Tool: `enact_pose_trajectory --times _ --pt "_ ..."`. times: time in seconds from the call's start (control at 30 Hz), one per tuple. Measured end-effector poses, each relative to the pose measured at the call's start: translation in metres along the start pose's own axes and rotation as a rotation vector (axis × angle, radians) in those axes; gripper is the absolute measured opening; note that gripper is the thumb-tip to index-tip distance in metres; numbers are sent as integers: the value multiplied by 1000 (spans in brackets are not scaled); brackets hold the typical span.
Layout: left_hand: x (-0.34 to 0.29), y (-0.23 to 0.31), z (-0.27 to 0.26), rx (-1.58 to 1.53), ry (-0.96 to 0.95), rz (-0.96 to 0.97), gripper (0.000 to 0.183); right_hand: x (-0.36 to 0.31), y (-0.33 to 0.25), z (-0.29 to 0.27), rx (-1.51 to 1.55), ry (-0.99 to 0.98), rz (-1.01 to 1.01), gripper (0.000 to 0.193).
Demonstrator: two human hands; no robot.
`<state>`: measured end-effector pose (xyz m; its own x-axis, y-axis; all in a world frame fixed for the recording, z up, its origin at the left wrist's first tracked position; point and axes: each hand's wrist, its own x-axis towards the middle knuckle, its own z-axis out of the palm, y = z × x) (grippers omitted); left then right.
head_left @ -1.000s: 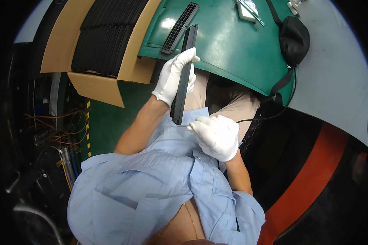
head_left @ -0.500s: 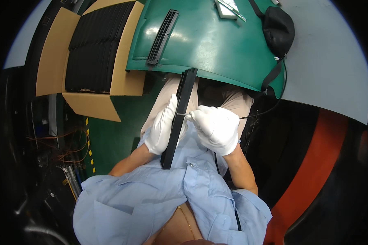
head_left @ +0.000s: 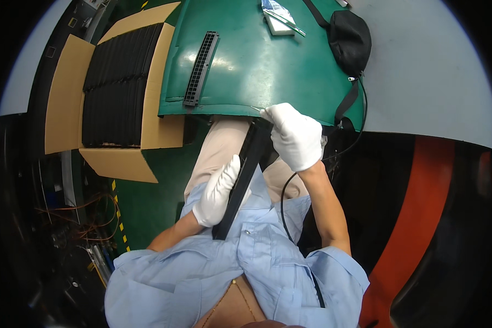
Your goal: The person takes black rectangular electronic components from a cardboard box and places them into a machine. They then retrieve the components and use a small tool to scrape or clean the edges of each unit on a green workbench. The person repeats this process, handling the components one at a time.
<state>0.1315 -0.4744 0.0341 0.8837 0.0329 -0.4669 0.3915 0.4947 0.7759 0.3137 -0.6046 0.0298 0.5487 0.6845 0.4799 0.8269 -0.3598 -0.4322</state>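
My left hand [head_left: 217, 191], in a white glove, is closed round a long black plastic strip [head_left: 242, 188]. The strip slants over my lap, its far end close to the green table's edge. My white-gloved right hand [head_left: 296, 135] is closed in a pinch above that far end. A thin silvery metal tool [head_left: 256, 109] sticks out from its fingertips; its exact kind is too small to make out. Beyond, on the green tabletop [head_left: 240, 71], lies a dark slotted plastic strip [head_left: 201, 68].
At the left stands an open cardboard box [head_left: 65, 98] with rows of black strips [head_left: 115, 87]. A white pad [head_left: 281, 24] with a slim green-and-white item, and a black pouch [head_left: 349, 41] with strap and cable, lie farther back. Orange wires [head_left: 95, 218] hang at the left.
My right hand has moved away from me, from the strip's middle to its far end, with the metal tool. My left hand still grips the strip. The view has shifted slightly.
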Motion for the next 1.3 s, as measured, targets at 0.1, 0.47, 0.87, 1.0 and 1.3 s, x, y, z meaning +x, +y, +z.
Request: enact_pose_trajectory --times 0.1,0.47,0.87,1.0,1.3 --pt "20 0 -25 228 -50 181 50 4 3 -2 621 -93 571 16" --pt "45 22 0 251 310 403 64 -8 -62 -10 680 -292 367 42" --pt "35 19 10 256 257 268 72 -13 -34 -33 166 -181 -225 25" --pt "36 11 9 262 235 228 72 -26 -33 -39 57 -247 -251 29" --pt "34 9 9 247 139 287 71 -36 -30 -47 237 -245 -213 26"
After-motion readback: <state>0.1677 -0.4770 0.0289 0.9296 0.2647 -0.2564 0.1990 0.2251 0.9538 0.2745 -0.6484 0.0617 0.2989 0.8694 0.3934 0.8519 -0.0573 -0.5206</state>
